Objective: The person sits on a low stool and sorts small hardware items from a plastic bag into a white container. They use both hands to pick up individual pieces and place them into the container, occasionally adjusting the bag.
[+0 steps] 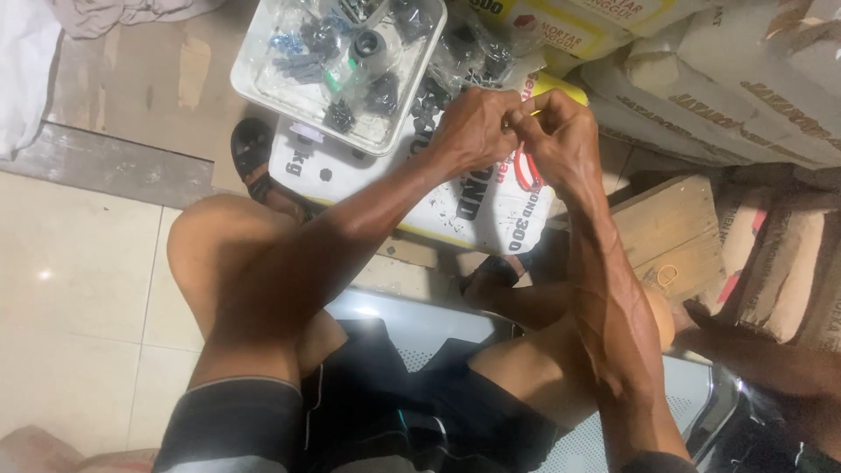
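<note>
Your knees and black shorts (368,412) fill the bottom of the view, on a metal chair (420,320). Above them your left hand (473,131) and right hand (561,131) meet, fingertips pressed together, pinching something small between them; what it is cannot be told. Just beside your left hand, a clear tray (263,83) sits on a white sack (491,210). It holds small clear bags of dark and blue parts, one green piece and a black ring. More bags spill next to it. Stacked sacks (727,79) lie beyond your right hand, near a wooden block (674,228).
</note>
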